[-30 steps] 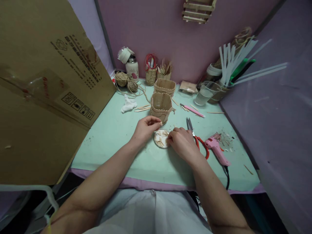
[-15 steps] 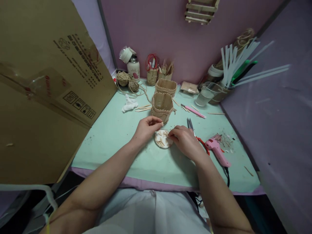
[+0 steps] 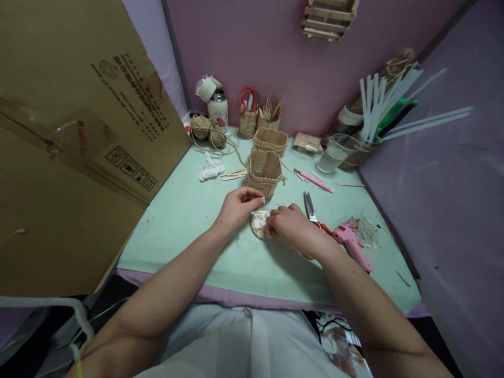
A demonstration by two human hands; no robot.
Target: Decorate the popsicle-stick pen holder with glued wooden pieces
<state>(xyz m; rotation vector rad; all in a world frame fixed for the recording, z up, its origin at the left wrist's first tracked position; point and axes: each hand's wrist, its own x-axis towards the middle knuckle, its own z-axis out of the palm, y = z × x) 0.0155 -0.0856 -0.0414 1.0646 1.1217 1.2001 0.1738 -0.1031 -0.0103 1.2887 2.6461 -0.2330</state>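
Note:
My left hand (image 3: 241,205) pinches a small pale chip (image 3: 263,200) between thumb and fingertips, just in front of a square woven basket (image 3: 263,184). Below it on the table lies a small round dish (image 3: 258,231) with white material and thin brown pieces in it. Over the dish's right side is my right hand (image 3: 289,223), its fingers curled together and lowered to the contents; what they hold, if anything, is hidden. Red-handled scissors (image 3: 312,210) lie beside the right hand, partly under the forearm.
A pink glue gun (image 3: 352,247) rests at the right by some debris. Behind stand a second basket (image 3: 271,137), a clear plastic cup (image 3: 333,157), twine balls (image 3: 200,127) and a pink-handled tool (image 3: 315,181). A tall cardboard box (image 3: 79,157) borders the left side.
My right hand has shifted slightly left and down over the dish, covering more of it. The left hand keeps its pinch. The whole view has moved a little.

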